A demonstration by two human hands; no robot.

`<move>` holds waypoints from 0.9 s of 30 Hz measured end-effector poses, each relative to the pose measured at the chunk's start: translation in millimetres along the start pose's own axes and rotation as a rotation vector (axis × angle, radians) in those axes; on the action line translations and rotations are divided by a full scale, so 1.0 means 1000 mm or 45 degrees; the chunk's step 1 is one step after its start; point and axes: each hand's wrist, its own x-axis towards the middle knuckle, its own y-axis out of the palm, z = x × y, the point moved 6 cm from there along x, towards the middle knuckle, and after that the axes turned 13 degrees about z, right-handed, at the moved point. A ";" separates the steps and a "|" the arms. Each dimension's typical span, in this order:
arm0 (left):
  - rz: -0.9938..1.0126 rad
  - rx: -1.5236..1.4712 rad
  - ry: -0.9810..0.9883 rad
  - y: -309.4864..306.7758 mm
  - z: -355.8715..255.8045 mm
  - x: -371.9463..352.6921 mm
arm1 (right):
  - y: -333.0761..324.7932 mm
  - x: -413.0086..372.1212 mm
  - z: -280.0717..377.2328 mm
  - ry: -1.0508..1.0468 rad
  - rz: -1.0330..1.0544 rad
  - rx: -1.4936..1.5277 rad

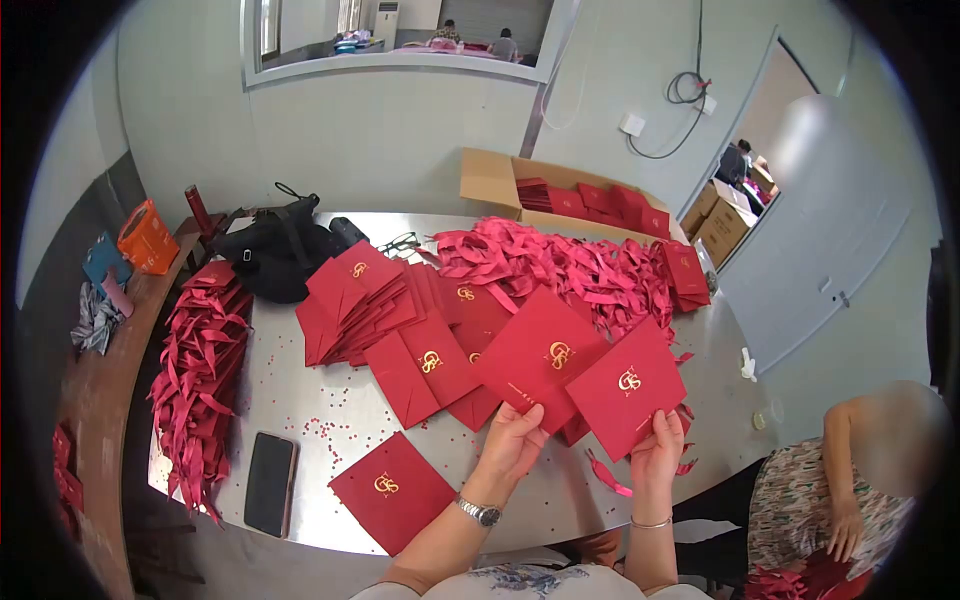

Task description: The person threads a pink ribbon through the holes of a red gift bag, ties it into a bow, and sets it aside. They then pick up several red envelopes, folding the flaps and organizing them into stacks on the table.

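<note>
My left hand (513, 443) pinches the lower corner of a red envelope (540, 350) with a gold emblem. Beside it, my right hand (657, 445) is closed on the lower edge of another red envelope (628, 385), which overlaps the first one's right side. Both are held up over the metal table (330, 400). Behind them lie a loose pile of red envelopes (365, 290) and a heap of red ribbons (550, 260). A single red envelope (392, 494) rests flat near the table's front edge, left of my left hand.
A black phone (270, 484) lies at the front left, beside a stack of ribboned envelopes (200, 380). Behind are a black bag (275, 248) and an open cardboard box (490, 180). A person (840, 480) sits at the right.
</note>
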 end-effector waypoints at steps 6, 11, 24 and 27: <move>0.046 0.042 -0.044 0.004 0.003 0.001 | -0.002 -0.008 -0.002 0.014 -0.059 0.007; 0.079 0.105 -0.017 0.009 0.002 0.000 | -0.005 -0.016 -0.016 0.047 -0.049 -0.051; -0.047 0.312 0.122 -0.012 -0.012 -0.001 | 0.017 -0.026 -0.023 0.486 -0.037 -0.170; 0.074 0.416 -0.006 0.006 -0.007 0.000 | 0.018 -0.031 -0.022 0.363 0.028 -0.192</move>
